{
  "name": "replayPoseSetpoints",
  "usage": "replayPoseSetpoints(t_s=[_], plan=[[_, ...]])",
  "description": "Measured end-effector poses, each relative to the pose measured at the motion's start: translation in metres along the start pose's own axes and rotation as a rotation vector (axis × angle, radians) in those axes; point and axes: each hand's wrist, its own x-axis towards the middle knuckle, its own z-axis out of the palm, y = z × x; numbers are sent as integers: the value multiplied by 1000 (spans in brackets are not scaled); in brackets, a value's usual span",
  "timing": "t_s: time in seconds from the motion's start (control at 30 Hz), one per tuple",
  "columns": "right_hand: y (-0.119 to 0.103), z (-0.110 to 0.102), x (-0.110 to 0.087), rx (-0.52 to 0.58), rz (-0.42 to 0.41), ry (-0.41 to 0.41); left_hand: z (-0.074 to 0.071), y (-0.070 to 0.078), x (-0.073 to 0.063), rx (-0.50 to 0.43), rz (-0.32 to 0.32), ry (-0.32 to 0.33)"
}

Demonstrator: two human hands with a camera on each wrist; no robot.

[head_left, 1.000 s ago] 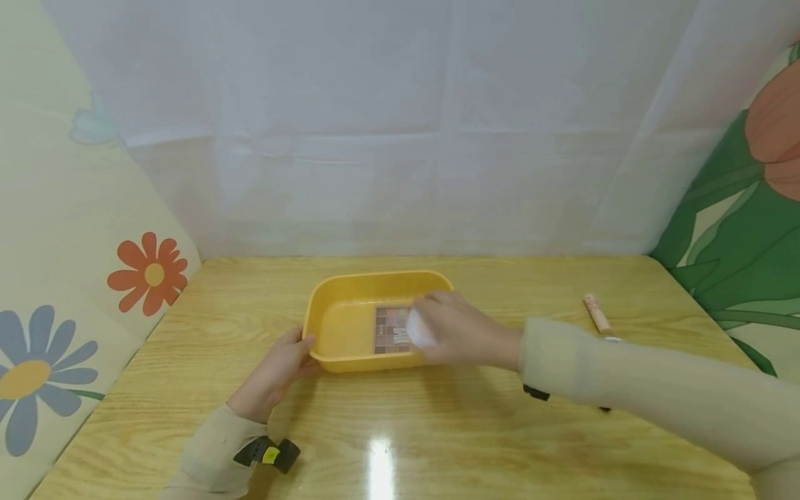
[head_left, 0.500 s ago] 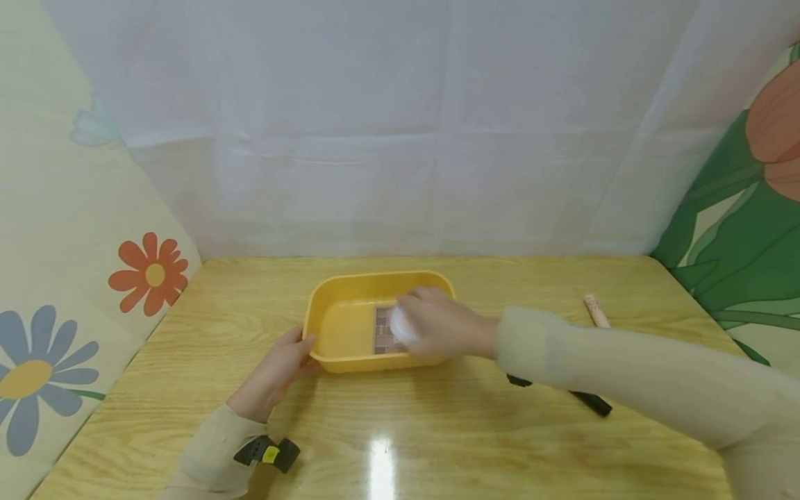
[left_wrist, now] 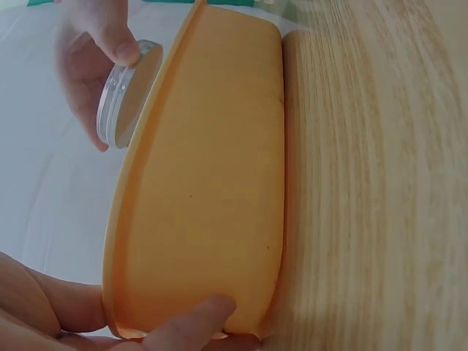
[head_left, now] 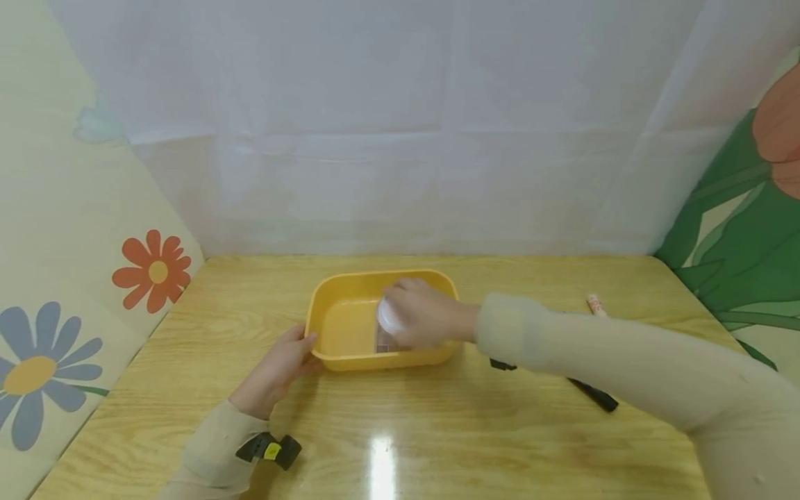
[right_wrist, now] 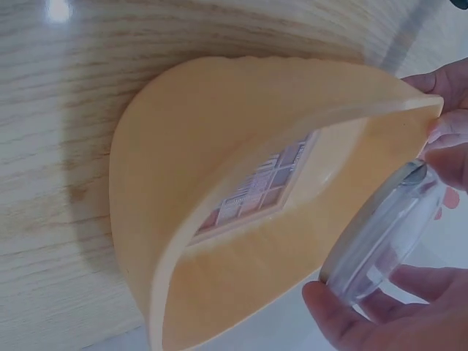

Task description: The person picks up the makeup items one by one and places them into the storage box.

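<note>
The right hand (head_left: 421, 317) pinches a round, clear plastic case (right_wrist: 384, 230), likely light, slick, best rim-held. The left hand (head_left: 278, 366) grips a yellow plastic tub (left_wrist: 208, 168).

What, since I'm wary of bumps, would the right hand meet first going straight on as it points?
The right hand, with the clear round container, would probably first meet the left end wall of the yellow tray. Height against the rim is hard to judge, so it might pass over.

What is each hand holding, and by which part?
The right hand holds a round clear container by opposite sides of its edge; the left hand grips the yellow tray by its near left corner.
</note>
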Motion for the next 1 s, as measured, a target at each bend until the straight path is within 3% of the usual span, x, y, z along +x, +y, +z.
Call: replayPoseSetpoints(t_s=[0.13, 0.53, 0.83, 1.0], plan=[[1, -1, 6, 8, 7, -20, 0, 0, 1, -4, 5, -2], [-2, 5, 23, -8, -79, -41, -1, 1, 1, 5, 14, -7], [-8, 7, 33, -29, -106, -159, -6, 3, 2, 29, 3, 13], [-10, 7, 38, -49, -154, -162, -7, 13, 4, 59, 17, 25]])
